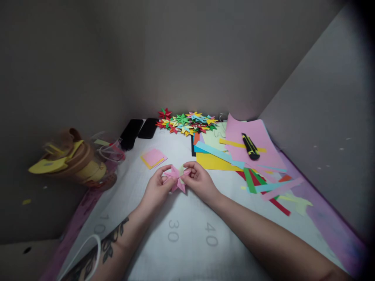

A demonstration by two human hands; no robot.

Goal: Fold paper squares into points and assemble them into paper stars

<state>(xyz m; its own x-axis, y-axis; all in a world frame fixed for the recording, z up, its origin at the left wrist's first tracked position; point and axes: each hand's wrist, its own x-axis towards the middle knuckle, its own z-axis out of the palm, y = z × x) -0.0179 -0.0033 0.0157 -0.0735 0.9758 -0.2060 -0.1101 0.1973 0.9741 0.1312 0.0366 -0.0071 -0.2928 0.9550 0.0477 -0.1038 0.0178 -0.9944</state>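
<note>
Between my two hands is a folded paper star (179, 186), mostly pink with one pale green point at its upper right. My left hand (158, 185) pinches its left side, thumb on the front face. On the other side, my right hand (199, 181) grips it near the pale green point, thumb and fingers closed on the paper. The star is held above the white, number-printed table cover (190, 222). Just beyond my left hand lies a small stack of square paper (154, 158), pink on top with yellow under it.
Several finished multicoloured paper stars (187, 123) are heaped at the back. Two dark phones (131, 132) lie at back left, near a brown and yellow pot-like object (79, 160). A utility knife (250, 146) rests on pink sheets (234, 130), with loose paper strips (263, 187) at right.
</note>
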